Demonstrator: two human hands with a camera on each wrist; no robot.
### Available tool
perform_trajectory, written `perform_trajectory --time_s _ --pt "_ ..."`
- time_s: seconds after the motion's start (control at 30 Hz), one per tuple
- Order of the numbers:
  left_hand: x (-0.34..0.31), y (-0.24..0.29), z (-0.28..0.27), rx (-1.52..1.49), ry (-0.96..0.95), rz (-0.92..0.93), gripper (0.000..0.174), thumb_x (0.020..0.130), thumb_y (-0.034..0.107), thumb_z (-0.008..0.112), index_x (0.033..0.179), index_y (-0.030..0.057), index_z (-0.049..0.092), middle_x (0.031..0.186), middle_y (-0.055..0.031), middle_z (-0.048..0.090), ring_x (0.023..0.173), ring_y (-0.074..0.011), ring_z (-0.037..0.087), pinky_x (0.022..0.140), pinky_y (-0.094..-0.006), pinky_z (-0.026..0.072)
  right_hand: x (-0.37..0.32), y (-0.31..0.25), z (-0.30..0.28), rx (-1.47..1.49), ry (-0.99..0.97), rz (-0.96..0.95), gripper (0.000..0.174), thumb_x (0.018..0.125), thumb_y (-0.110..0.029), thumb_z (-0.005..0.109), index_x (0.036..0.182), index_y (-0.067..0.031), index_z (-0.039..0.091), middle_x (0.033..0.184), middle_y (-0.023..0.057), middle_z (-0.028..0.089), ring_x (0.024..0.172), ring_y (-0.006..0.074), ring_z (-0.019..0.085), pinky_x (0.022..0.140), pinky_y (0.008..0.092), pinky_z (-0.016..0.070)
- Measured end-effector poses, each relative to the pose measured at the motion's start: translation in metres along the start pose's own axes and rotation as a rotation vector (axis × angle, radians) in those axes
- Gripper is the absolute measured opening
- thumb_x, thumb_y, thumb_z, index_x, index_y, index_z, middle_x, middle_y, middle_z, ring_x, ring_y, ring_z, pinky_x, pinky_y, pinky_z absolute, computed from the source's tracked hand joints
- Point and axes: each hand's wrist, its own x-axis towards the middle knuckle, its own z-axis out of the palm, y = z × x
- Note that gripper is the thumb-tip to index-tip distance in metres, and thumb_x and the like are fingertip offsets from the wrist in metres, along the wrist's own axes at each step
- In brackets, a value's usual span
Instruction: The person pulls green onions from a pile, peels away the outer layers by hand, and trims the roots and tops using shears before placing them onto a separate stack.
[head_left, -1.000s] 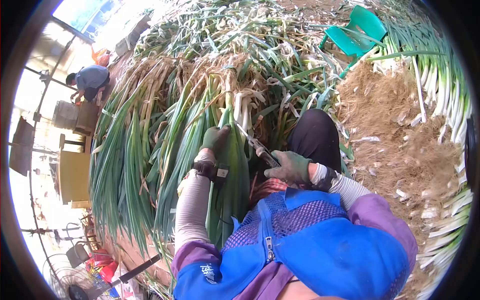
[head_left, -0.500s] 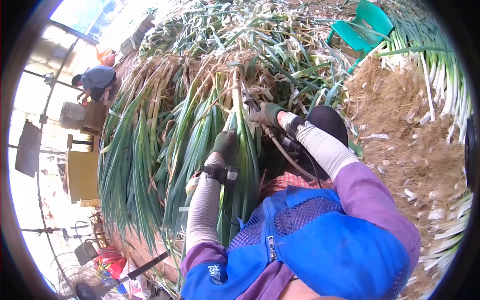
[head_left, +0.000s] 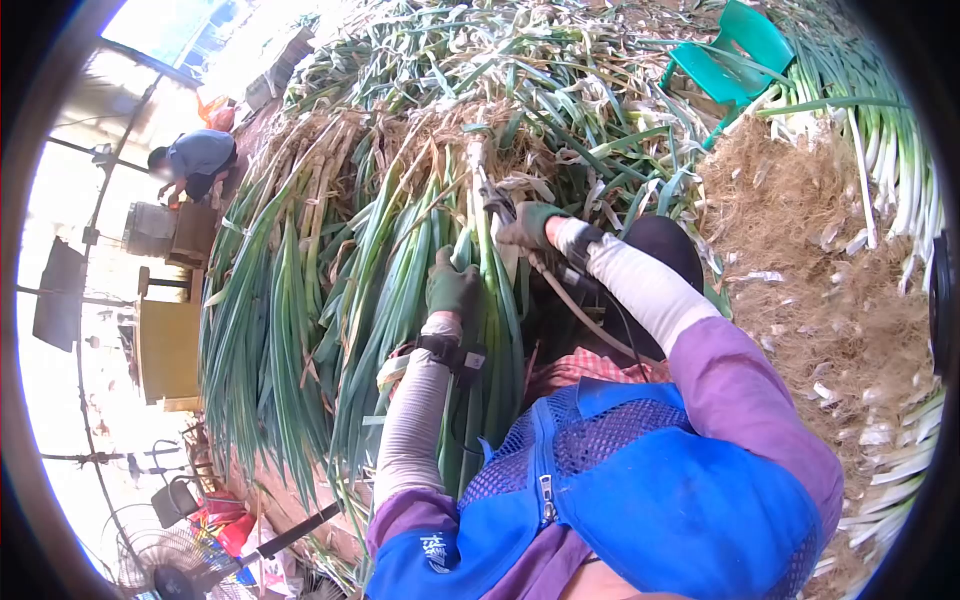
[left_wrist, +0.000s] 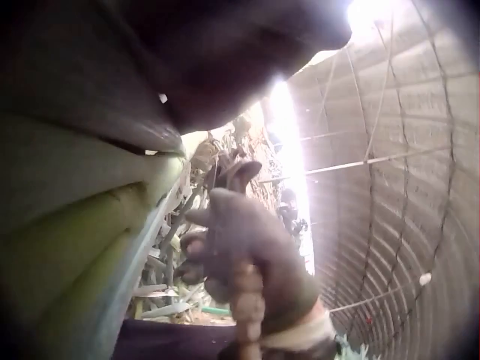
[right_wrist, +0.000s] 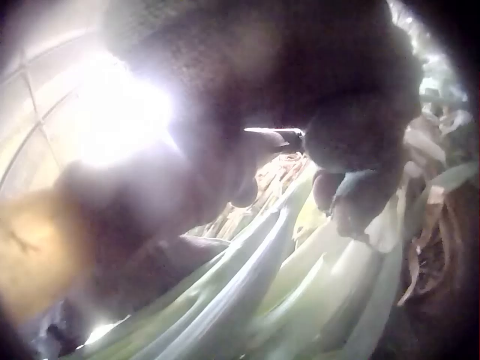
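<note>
A green onion (head_left: 476, 170) stands out near the middle of the bundle, its pale stem topped by roots. My gloved left hand (head_left: 455, 288) holds its leaves low on the stem, the thumb raised apart from the fingers. Higher up, my gloved right hand (head_left: 528, 228) grips an air gun (head_left: 496, 200) with a hose (head_left: 578, 318) trailing toward my lap. The gun's nozzle lies right along the pale stem. In the left wrist view the right hand (left_wrist: 259, 247) curls around the gun; in the right wrist view the nozzle (right_wrist: 281, 139) shows beside green leaves (right_wrist: 255, 285).
More green onions (head_left: 265, 300) hang in a thick row to the left. Peeled leaves (head_left: 420, 60) lie heaped behind, near a green plastic chair (head_left: 735, 55). Rooty cleaned onions (head_left: 800, 240) are stacked at right. A person (head_left: 198, 160) bends over at far left; a fan (head_left: 170, 575) stands below.
My right hand has carried the air gun up and forward to the stem's pale upper part. My left hand's thumb has lifted from its closer grip. The view has shifted slightly.
</note>
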Motion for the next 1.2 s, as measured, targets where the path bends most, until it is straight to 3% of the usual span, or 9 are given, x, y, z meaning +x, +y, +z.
perform_trajectory --time_s 0.07,0.27,0.37,0.6,0.87,0.97,1.07,1.17,1.2 --pt "-0.002 0.006 -0.003 0.139 0.112 0.134 0.043 0.081 0.038 0.068 0.109 0.0066 0.068 0.093 -0.0184 0.068 0.086 -0.0386 0.066 0.083 -0.0443 0.0512 0.022 -0.001 -0.008 -0.166 0.118 -0.073 0.05 0.078 -0.043 0.067 0.082 0.0069 0.071 0.068 0.0163 0.068 0.054 0.0255 0.067 0.051 0.0368 0.0546" --pt "0.001 0.05 -0.025 0.296 -0.319 0.061 0.05 0.08 0.053 0.065 0.094 0.0057 0.07 0.09 -0.0176 0.07 0.09 -0.0373 0.066 0.081 -0.0457 0.0499 0.033 -0.009 -0.023 -0.422 0.06 0.014 0.072 0.074 -0.059 0.06 0.119 -0.0034 0.067 0.121 0.0191 0.066 0.111 0.0302 0.065 0.094 0.0356 0.0494" --pt "-0.002 0.059 -0.024 0.221 -0.407 -0.026 0.056 0.076 0.054 0.069 0.097 0.002 0.067 0.092 -0.0197 0.07 0.091 -0.0369 0.068 0.082 -0.0442 0.0506 0.024 -0.011 -0.026 -0.375 0.08 0.09 0.07 0.075 -0.059 0.06 0.117 -0.0038 0.069 0.12 0.0184 0.067 0.114 0.0298 0.063 0.096 0.0353 0.0483" --pt "-0.016 0.048 -0.036 0.035 -0.575 -0.044 0.05 0.074 0.037 0.069 0.102 -0.0041 0.066 0.099 -0.0241 0.068 0.094 -0.0374 0.068 0.087 -0.0423 0.0519 0.005 -0.005 -0.024 -0.314 0.04 -0.046 0.065 0.073 -0.052 0.064 0.104 0.0052 0.07 0.1 0.0258 0.069 0.099 0.0342 0.068 0.087 0.0389 0.0512" --pt "-0.056 0.041 -0.03 0.242 -0.444 0.203 0.051 0.076 0.04 0.069 0.096 -0.0068 0.065 0.117 -0.0272 0.057 0.108 -0.0409 0.057 0.096 -0.0441 0.0453 -0.015 -0.003 -0.019 -0.388 -0.015 -0.083 0.067 0.074 -0.055 0.067 0.101 0.0063 0.07 0.1 0.0278 0.069 0.097 0.0348 0.069 0.086 0.0404 0.0528" --pt "-0.071 0.039 -0.036 0.327 -0.289 0.372 0.052 0.079 0.043 0.07 0.096 -0.0057 0.066 0.104 -0.0229 0.063 0.097 -0.0376 0.062 0.089 -0.0418 0.0483 -0.024 0.006 -0.019 -0.381 -0.026 0.003 0.064 0.071 -0.051 0.069 0.1 0.0066 0.071 0.096 0.0267 0.07 0.094 0.0338 0.07 0.084 0.0401 0.0535" --pt "-0.039 0.037 -0.064 0.135 -0.659 0.1 0.051 0.079 0.047 0.07 0.092 -0.0025 0.068 0.1 -0.0232 0.064 0.091 -0.0356 0.065 0.082 -0.0435 0.0509 -0.025 0.03 -0.019 -0.286 -0.04 0.098 0.059 0.07 -0.051 0.071 0.089 0.0041 0.072 0.089 0.0248 0.07 0.087 0.0325 0.071 0.076 0.0409 0.0538" --pt "0.007 -0.002 -0.07 -0.128 -0.407 0.021 0.051 0.079 0.046 0.069 0.092 -0.0027 0.068 0.099 -0.0255 0.066 0.091 -0.0367 0.067 0.08 -0.0445 0.0519 -0.06 0.033 -0.023 -0.18 -0.074 0.001 0.056 0.071 -0.052 0.071 0.083 0.002 0.07 0.084 0.0234 0.07 0.083 0.0322 0.07 0.074 0.0423 0.0529" --pt "0.025 -0.016 -0.067 0.114 -0.284 0.031 0.056 0.077 0.047 0.072 0.106 -0.0007 0.065 0.098 -0.022 0.068 0.093 -0.0361 0.067 0.082 -0.0428 0.0516 -0.075 0.03 -0.025 -0.128 -0.032 -0.085 0.058 0.072 -0.054 0.071 0.088 0.0018 0.069 0.086 0.0228 0.07 0.085 0.0324 0.07 0.076 0.0421 0.0523"
